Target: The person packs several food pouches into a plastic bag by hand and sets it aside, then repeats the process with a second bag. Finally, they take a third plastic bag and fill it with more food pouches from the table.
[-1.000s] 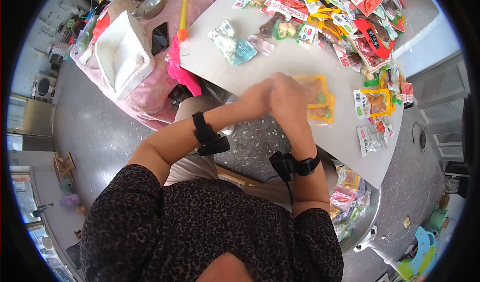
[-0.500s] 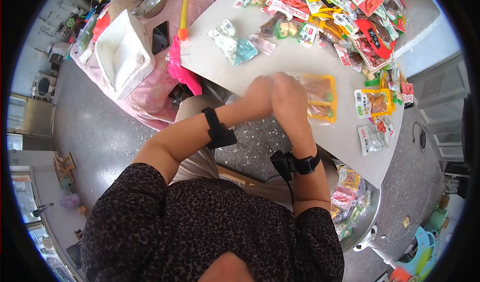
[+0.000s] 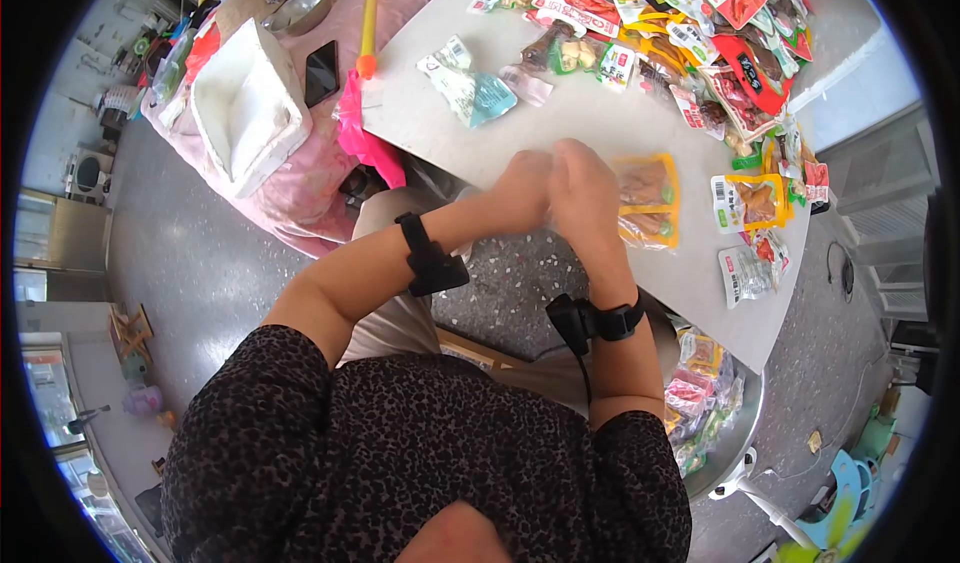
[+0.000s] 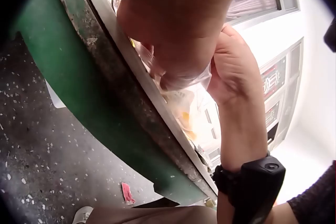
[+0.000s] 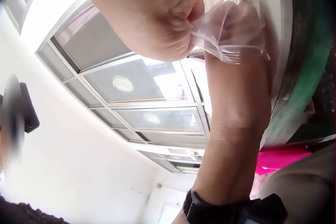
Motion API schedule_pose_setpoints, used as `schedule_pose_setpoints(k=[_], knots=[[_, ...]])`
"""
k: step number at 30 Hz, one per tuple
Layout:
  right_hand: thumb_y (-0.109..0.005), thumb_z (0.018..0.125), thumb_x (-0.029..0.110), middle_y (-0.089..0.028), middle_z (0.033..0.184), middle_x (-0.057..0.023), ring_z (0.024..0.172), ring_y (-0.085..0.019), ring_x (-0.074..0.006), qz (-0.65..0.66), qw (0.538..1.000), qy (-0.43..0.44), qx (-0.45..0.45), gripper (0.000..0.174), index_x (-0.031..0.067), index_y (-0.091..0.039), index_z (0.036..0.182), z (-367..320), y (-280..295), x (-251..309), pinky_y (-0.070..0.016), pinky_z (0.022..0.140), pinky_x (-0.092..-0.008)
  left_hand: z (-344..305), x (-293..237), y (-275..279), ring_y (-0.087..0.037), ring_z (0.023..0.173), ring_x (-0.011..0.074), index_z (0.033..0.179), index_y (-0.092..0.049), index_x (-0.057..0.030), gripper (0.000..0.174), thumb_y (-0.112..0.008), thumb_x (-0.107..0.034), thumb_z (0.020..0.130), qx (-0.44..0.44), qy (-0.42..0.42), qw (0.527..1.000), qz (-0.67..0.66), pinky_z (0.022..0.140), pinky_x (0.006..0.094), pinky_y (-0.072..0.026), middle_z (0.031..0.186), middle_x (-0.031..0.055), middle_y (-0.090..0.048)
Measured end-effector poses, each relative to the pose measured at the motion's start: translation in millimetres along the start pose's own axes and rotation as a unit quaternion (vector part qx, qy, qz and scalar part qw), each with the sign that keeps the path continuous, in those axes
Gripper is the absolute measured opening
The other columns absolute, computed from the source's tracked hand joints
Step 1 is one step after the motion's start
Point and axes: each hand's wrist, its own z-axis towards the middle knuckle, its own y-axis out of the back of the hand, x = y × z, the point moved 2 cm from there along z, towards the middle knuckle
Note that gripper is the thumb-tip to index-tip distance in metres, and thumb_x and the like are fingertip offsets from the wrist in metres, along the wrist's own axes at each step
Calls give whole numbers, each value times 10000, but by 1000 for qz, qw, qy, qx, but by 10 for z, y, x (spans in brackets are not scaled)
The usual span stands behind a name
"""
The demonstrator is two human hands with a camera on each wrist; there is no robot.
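In the head view my left hand (image 3: pixel 522 193) and right hand (image 3: pixel 585 191) meet at the table's near edge. Between them they grip the gathered end of a clear plastic bag (image 5: pixel 226 37). In the right wrist view the film spreads over my curled left fingers, while my right hand (image 5: pixel 157 22) pinches its edge. Yellow-edged food packets (image 3: pixel 650 203) lie on the table just right of my right hand, with clear film around them. The left wrist view shows the bag's cloudy film (image 4: pixel 181 103) hanging below my fingers; my left fingertips are partly hidden there.
A heap of sealed food packets (image 3: pixel 680 38) covers the table's far right. A teal-and-white packet (image 3: pixel 468 83) lies nearer, at left. Beside the table are a white foam box (image 3: pixel 250 108), a phone (image 3: pixel 321 73) and a metal basin (image 3: pixel 745 443) of packets.
The yellow-edged packets have shifted slightly right. My hands have drawn a little apart, still at the bag's gathered end.
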Motion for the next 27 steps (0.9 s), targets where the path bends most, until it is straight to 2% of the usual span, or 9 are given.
schedule_pose_setpoints(k=[3, 6, 10, 12, 15, 18, 21, 27], knots=[[-469, 708, 63, -550, 774, -178, 726, -526, -342, -6, 999, 37, -28, 189, 1, -510, 882, 2, 0, 8, -421, 637, -406, -34, -114, 98, -511, 785, 293, 736, -553, -82, 100, -521, -91, 642, 41, -9, 999, 4, 658, 405, -364, 777, 103, -564], [-485, 682, 44, -552, 741, -169, 694, -532, -334, -15, 997, 59, -42, 197, 6, -510, 874, 3, -10, 46, -424, 611, -409, -30, -172, 113, -508, 754, 320, 712, -543, -75, 123, -573, -141, 614, 62, -13, 998, 11, 658, 410, -372, 754, 107, -572], [-489, 675, 44, -553, 743, -163, 701, -532, -327, -25, 997, 59, -42, 203, 9, -514, 874, -1, 3, 62, -424, 611, -402, -1, -216, 119, -508, 758, 325, 716, -539, -69, 121, -581, -142, 630, -15, -35, 997, -71, 660, 409, -386, 764, 126, -564], [-462, 708, 56, -550, 792, -183, 748, -525, -341, -31, 998, 41, -26, 196, -2, -518, 887, 5, 26, 72, -416, 652, -397, 21, -173, 71, -508, 765, 328, 742, -537, -66, 141, -585, -152, 642, -55, -36, 989, -136, 667, 407, -396, 786, 140, -558], [-451, 720, 64, -546, 807, -190, 760, -518, -349, -16, 999, 41, -33, 201, -6, -519, 895, 9, 41, 59, -409, 666, -398, 57, -182, 50, -523, 807, 303, 872, -540, -69, 209, -542, -160, 683, -55, -55, 994, -77, 680, 408, -396, 840, 115, -569], [-477, 681, 63, -545, 772, -170, 727, -522, -331, -35, 995, 69, -56, 221, 7, -514, 891, 27, 75, 36, -419, 630, -395, 99, -220, 55, -521, 844, 313, 910, -527, -59, 235, -535, -166, 701, 23, 37, 989, -138, 714, 408, -402, 855, 130, -567], [-486, 660, 64, -544, 766, -162, 717, -524, -324, -46, 994, 77, -60, 237, 11, -508, 890, 32, 83, 29, -425, 619, -391, 138, -196, 20, -521, 845, 323, 929, -512, -51, 253, -535, -176, 710, 68, 49, 989, -120, 710, 408, -408, 860, 143, -562], [-481, 660, 65, -543, 752, -162, 713, -528, -318, -58, 992, 92, -64, 236, 5, -507, 887, 5, 73, 0, -425, 616, -388, 194, -266, 73, -520, 841, 324, 909, -516, -49, 253, -548, -188, 700, -13, 9, 986, -166, 685, 407, -415, 893, 158, -549]])
